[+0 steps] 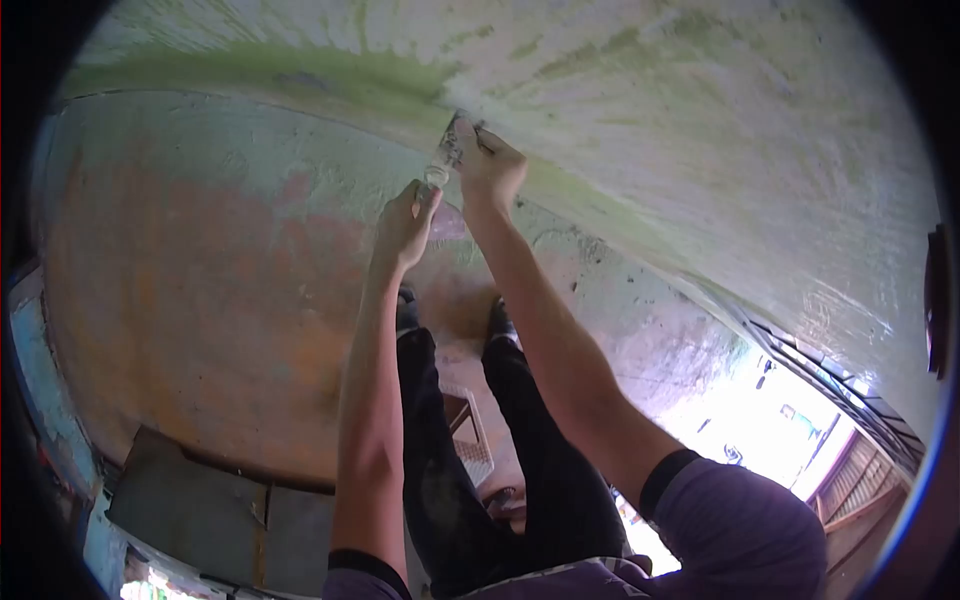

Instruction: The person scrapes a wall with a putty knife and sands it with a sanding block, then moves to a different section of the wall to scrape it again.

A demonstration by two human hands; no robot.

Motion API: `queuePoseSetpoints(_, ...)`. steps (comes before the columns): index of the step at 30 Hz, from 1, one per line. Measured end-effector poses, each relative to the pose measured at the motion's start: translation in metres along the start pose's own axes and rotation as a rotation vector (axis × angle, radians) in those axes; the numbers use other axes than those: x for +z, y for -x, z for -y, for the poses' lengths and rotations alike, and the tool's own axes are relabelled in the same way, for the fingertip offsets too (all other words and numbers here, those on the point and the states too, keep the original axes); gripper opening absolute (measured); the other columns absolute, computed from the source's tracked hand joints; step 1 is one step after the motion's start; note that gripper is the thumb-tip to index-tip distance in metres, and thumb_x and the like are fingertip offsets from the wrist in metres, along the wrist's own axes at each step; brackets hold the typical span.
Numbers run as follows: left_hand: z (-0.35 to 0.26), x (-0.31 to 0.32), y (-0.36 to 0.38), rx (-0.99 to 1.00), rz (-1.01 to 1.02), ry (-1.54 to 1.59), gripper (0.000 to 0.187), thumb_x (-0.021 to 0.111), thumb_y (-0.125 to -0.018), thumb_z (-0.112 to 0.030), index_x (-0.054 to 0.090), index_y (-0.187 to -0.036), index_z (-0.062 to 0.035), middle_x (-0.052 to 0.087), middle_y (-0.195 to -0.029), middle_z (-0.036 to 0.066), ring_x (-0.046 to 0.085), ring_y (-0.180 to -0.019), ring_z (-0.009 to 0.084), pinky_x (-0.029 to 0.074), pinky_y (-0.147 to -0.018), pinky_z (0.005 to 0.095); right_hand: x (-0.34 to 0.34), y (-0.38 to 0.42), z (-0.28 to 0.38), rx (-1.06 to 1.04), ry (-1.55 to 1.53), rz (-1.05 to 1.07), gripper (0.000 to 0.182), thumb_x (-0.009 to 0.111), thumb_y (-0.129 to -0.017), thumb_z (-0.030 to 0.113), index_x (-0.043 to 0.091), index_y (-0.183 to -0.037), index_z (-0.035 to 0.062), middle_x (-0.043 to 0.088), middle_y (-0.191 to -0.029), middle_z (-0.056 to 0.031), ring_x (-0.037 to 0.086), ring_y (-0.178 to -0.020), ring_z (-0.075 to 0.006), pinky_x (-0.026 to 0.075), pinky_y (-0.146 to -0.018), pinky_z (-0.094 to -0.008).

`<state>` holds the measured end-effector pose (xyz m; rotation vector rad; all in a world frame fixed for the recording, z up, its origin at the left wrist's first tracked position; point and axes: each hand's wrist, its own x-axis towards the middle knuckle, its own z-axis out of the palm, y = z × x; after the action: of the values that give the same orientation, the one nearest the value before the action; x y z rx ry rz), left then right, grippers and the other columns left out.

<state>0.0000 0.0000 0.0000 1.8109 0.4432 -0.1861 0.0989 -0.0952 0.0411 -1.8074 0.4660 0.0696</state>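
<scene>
My right hand (492, 170) is closed on a thin flat blade (452, 142), smeared with dark and pale marks, and holds it against the green-and-white wall (600, 110). Just below and to its left, my left hand (408, 225) is wrapped round a small tool with a lump of white paste (437, 176) at its end. Most of that tool is hidden by the fingers, so its kind does not show. The two hands are close together, with the white lump next to the lower part of the blade.
A pink and orange stained surface (200, 280) spreads to the left. Dark boards (200, 510) lie at the lower left, near a worn blue frame (40, 330). A white plastic crate-like object (480, 445) shows between my legs. Bright light enters at a barred opening (830, 390) at right.
</scene>
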Motion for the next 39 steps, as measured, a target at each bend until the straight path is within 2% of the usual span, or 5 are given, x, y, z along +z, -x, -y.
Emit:
queuePoseSetpoints(3,-0.039,0.022,-0.089,0.273,-0.063,-0.002,0.045,0.049,-0.099,-0.049,0.057,-0.098,-0.0044,0.065,-0.085,0.024,0.065,-0.084,0.0437,0.048,-0.069,0.0511,-0.001,-0.069,0.054,-0.212,0.014,-0.12,0.022,0.077,-0.086,0.02,0.077,-0.089,-0.0019,0.062,-0.06,-0.0026,0.048,-0.061,-0.0063,0.042,-0.057,-0.0287)
queuePoseSetpoints(19,-0.1,0.076,0.056,0.169,-0.02,0.025,0.043,0.051,-0.098,-0.045,0.058,-0.1,-0.0029,0.064,-0.083,0.021,0.063,-0.081,0.0428,0.047,-0.07,0.0473,-0.126,0.035,0.091,0.003,-0.284,-0.123,0.032,0.078,-0.086,0.021,0.074,-0.096,-0.0091,0.072,-0.078,-0.0072,0.059,-0.072,-0.0081,0.05,-0.066,-0.0274)
queuePoseSetpoints(23,-0.065,0.109,0.055,-0.073,0.133,0.071,0.043,0.051,-0.098,-0.045,0.059,-0.098,-0.0033,0.065,-0.083,0.021,0.064,-0.081,0.0427,0.048,-0.071,0.0463,-0.139,0.005,0.023,0.072,0.282,-0.118,0.032,0.075,-0.089,0.019,0.072,-0.104,-0.0086,0.073,-0.084,-0.0094,0.068,-0.08,-0.0136,0.057,-0.074,-0.0293)
queuePoseSetpoints(27,-0.125,0.08,0.066,0.157,-0.107,0.05,0.041,0.054,-0.097,-0.045,0.056,-0.092,-0.0046,0.064,-0.079,0.022,0.064,-0.08,0.0444,0.047,-0.067,0.0503,-0.136,0.039,0.114,-0.011,-0.259,-0.091,0.034,0.078,-0.088,0.02,0.072,-0.097,-0.0124,0.068,-0.08,-0.0069,0.061,-0.071,-0.011,0.055,-0.066,-0.0272)
queuePoseSetpoints(39,-0.106,0.056,0.05,0.035,-0.187,0.265,0.047,0.054,-0.098,-0.048,0.059,-0.1,-0.0016,0.051,-0.061,0.015,0.046,-0.051,0.0273,0.039,-0.053,0.0436,-0.075,0.046,0.13,-0.216,0.152,-0.107,0.024,0.08,-0.084,0.02,0.077,-0.087,-0.0038,0.056,-0.061,0.0054,0.044,-0.061,-0.0031,0.038,-0.053,-0.0235)
